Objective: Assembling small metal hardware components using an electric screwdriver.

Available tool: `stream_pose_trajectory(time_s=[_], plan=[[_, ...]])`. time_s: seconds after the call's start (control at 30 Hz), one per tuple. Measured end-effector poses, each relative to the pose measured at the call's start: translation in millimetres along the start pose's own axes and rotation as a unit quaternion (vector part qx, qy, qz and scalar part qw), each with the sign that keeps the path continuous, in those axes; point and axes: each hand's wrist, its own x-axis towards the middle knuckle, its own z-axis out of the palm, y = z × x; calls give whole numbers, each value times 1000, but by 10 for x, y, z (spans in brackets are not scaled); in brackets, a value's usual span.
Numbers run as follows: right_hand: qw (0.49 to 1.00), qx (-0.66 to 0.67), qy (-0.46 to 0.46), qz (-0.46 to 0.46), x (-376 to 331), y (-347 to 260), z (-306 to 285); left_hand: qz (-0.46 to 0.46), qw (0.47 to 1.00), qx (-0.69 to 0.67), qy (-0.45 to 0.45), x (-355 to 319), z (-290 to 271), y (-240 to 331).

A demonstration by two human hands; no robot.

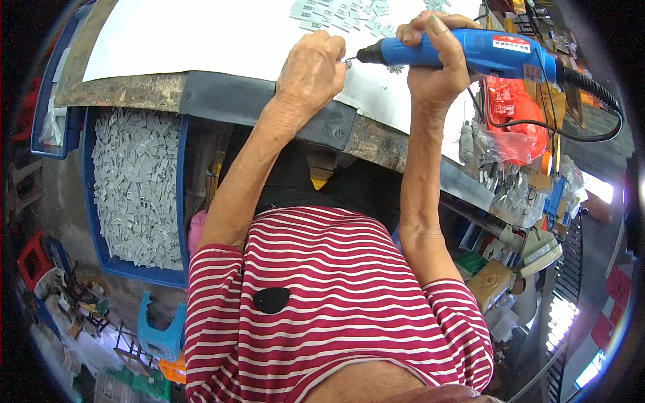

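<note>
My right hand (440, 64) is wrapped round a blue electric screwdriver (480, 52), held level with its black nose toward the left. The thin bit at its tip reaches the fingers of my left hand (312, 67). Those fingers are closed in a pinch on a small grey piece (348, 64), mostly hidden behind them. Both hands are above the white-covered worktable (168, 40), near its front edge. Several flat grey plastic parts (336, 13) lie on the white sheet beyond my hands. A little heap of tiny metal screws (396, 69) sits under the screwdriver's nose.
A blue crate (86, 195) full of small grey parts stands below the table's left side. At the right are a red plastic bag (514, 111) and the tool's black cable (594, 84). A light blue stool (158, 329) stands at the lower left.
</note>
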Motion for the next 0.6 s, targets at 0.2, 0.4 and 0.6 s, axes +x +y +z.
stream_pose_trajectory(time_s=[0.2,0.4,0.6], plan=[[999,-27,-34,-17,21,-59,89,1,1000,-17,6,23,28,21],[998,-43,-27,30,57,27,254,-14,1000,15,-5,-16,-2,-12],[966,186,-175,-40,210,95,451,-15,1000,-16,5,23,29,30]])
